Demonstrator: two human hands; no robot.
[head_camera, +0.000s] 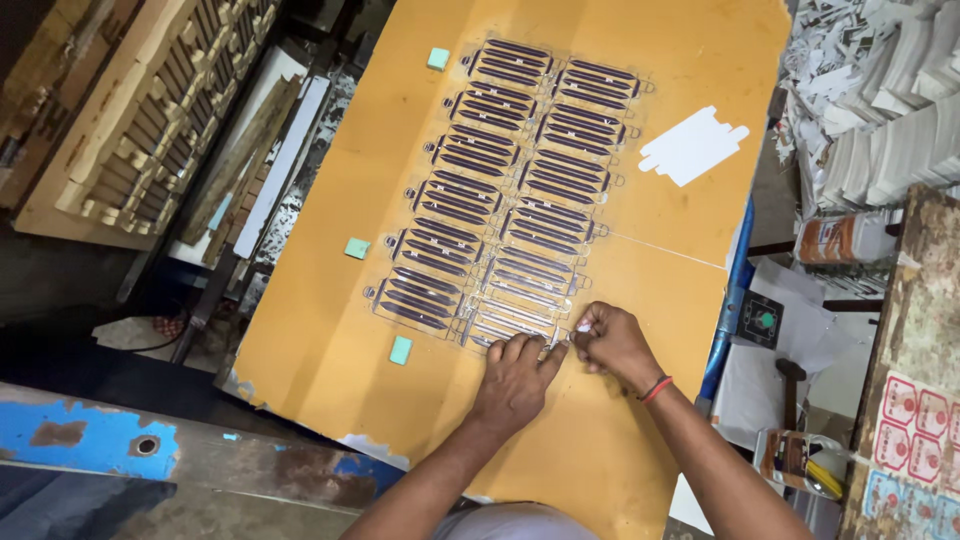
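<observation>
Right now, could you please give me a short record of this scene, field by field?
Surface: orange board, tilted in view.
Pattern: two columns of dark striped die shapes set in the board.
Left hand: flat on the board at the nearest shape.
Right hand: fingers pinched at that shape's edge; what it grips is too small to tell.
Small items: three green pads; white cut-out.
Right side: stacked white card pieces.

Showing two bare forearms, no sleeves reaching the wrists. Wearing a thin red and dark band (656, 389) around the wrist of the right hand (612, 342). Leaving the left hand (514, 382) unadorned. Showing pale grey clothing at the bottom edge.
</observation>
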